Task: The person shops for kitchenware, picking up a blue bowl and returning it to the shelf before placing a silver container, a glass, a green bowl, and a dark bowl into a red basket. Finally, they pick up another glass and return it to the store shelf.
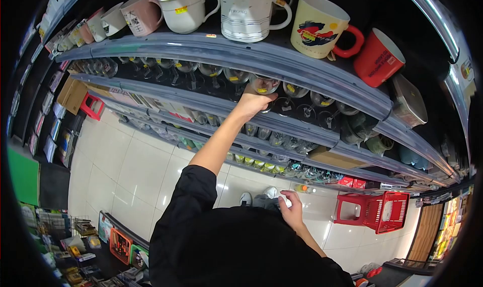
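My left hand reaches up to the shelf below the mugs, its fingers wrapped round a stemmed wine glass with a yellow price sticker. The glass sits at the shelf's front edge, its lower part partly covered by my hand. More stemmed glasses with stickers stand in a row on both sides. My right hand is low in front of my body, over the floor, with fingers curled. A small whitish patch shows between its thumb and fingers; I cannot make out what it is.
On the shelf above stand a white mug, a yellow mug and a red mug. Lower shelves hold more glassware. A red basket and red stool are on the right; another red stool is far left.
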### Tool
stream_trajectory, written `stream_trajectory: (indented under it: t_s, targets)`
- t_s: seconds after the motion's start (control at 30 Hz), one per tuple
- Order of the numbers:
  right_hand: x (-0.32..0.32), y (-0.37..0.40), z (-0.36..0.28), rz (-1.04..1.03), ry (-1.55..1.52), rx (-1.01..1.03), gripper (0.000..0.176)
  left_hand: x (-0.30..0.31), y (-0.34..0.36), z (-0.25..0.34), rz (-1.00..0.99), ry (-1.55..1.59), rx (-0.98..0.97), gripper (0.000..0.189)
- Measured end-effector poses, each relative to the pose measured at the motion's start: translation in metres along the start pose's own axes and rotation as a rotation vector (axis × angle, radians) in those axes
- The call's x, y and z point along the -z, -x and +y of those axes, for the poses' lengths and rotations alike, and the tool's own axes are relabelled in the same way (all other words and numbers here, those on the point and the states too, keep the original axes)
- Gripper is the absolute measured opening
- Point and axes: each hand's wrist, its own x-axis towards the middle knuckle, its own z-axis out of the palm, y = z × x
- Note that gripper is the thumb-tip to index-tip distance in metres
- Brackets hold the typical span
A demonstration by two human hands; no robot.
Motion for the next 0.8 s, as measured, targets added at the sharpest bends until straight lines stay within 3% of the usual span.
stream_trajectory:
  t_s: [0.37,0.8]
  targets:
    - [-0.005,-0.001,0.018,-0.002,-0.111,-0.089,0.019,0.004,-0.016,-0.007,-0.163,0.011,-0.011,0.028]
    - [0.001,-0.007,0.018,-0.006,-0.037,-0.034,0.018,0.013,-0.025,-0.008,-0.12,0.033,0.14,0.035]
